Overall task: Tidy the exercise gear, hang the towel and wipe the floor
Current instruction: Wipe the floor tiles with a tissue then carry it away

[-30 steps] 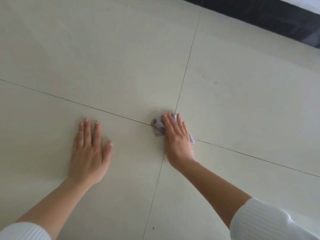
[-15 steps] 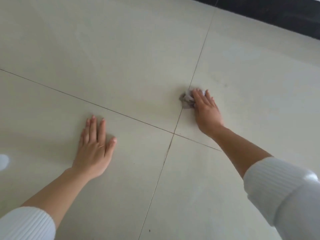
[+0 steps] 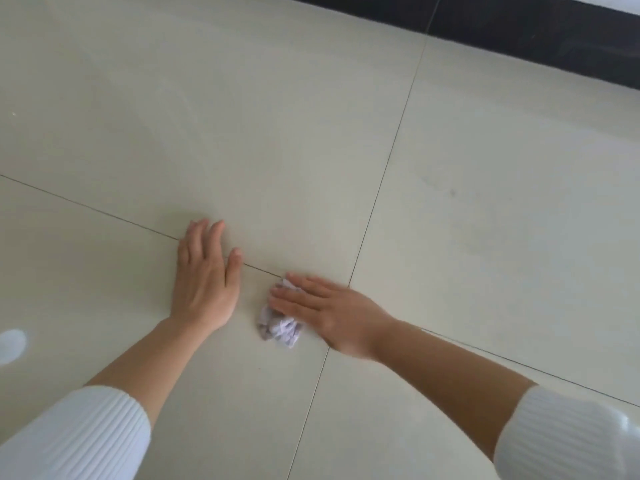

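The pale tiled floor (image 3: 311,116) spreads out all round my fingers, and far beyond my fingertips a dark strip (image 3: 519,32) runs along its edge. My white ribbed sleeves, left (image 3: 69,434) and right (image 3: 561,434), sit pushed up well behind my wrists.

My left hand (image 3: 204,282) lies palm down on the tile. Its fingers (image 3: 207,233) are straight and close together, the thumb a little apart on the side of my other hand, and the fingertips reach just past a grout line.

My right hand (image 3: 332,313), just beside it, presses down on a small crumpled lilac cloth (image 3: 280,329). These fingers (image 3: 294,296) are straight and nearly together, pointing toward my left hand, and they lie flat over the cloth rather than curling round it. The cloth bulges out from under them onto the floor between my two hands.

A small dark speck (image 3: 452,192) lies on the tile well beyond my right hand.
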The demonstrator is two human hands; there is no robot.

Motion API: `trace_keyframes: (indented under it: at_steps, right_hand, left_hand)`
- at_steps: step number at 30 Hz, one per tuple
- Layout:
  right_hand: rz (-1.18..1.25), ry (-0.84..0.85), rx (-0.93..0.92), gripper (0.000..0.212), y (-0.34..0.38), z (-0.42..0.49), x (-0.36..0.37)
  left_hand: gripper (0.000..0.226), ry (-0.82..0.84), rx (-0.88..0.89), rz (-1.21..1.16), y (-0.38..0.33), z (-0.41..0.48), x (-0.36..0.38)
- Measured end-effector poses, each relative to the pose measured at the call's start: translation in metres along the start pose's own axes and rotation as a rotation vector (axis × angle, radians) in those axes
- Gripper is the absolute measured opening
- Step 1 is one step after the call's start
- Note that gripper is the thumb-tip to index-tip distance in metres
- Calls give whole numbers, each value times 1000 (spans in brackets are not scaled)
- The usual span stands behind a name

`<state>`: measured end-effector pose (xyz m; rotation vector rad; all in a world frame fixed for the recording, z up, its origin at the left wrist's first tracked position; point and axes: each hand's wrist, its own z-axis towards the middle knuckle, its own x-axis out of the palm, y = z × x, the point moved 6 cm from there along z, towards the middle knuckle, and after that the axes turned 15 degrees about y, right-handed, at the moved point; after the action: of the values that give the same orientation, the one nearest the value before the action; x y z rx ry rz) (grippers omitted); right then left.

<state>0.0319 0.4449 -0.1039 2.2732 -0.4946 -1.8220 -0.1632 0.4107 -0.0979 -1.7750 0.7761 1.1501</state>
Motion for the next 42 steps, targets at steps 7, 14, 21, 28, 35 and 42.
trace_keyframes:
  at_steps: [7,14,21,28,35,42]
  right_hand:
    - [266,-347,902,58,-197,-86,-55]
    - [423,-468,1274,73,-252,-65,-88]
    - [278,-331,550,61,-146,41,-71]
    - [224,-204,472,53,-196,1,-72]
    - [412,-472,1206,73,-316,-3,-124]
    - [329,-401,771,63,-247,102,-120]
  left_hand:
    - [61,20,-27,106,-3,83,-2]
    - [61,-73,-8,66,-3,80,-7]
    - [61,-45,-29,57,-4,78,-8]
    - [61,-21,-61,49,-6,77,-11]
    - [61,8,-87,45,-6,78,-11]
    - [61,27,-94,51,-6,78,-10]
